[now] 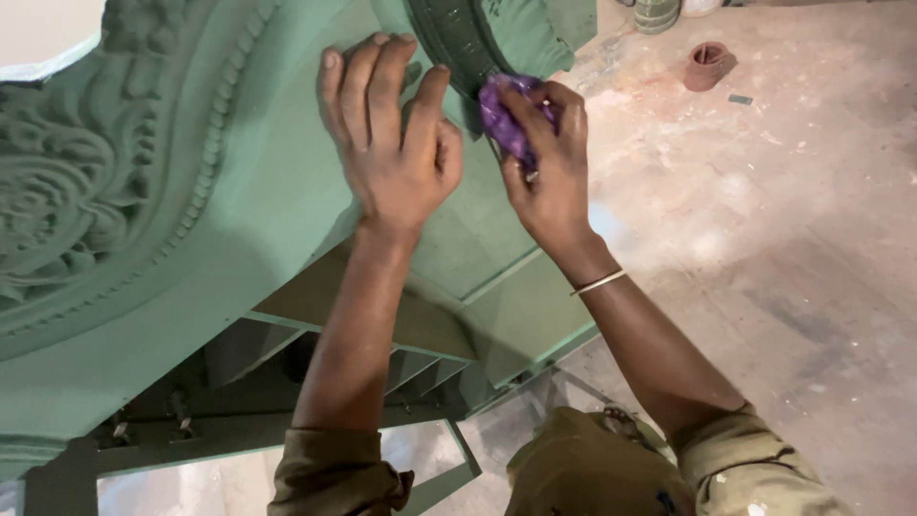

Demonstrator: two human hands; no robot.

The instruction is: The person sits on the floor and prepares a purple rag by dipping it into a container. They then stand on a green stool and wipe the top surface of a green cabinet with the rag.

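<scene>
Fingers of the left hand (392, 143) are lying spread on the green panel (239, 220), bracing it, while the right hand (549, 167) is pinching a purple pad (501, 115) against the moulding (458, 48).

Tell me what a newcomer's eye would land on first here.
First, the big green carved panel filling the left side, with scrollwork and a beaded edge. Next, near the top centre, the right hand presses a purple pad against the green surface, while the left hand lies flat beside it. A dusty floor spreads to the right.
</scene>
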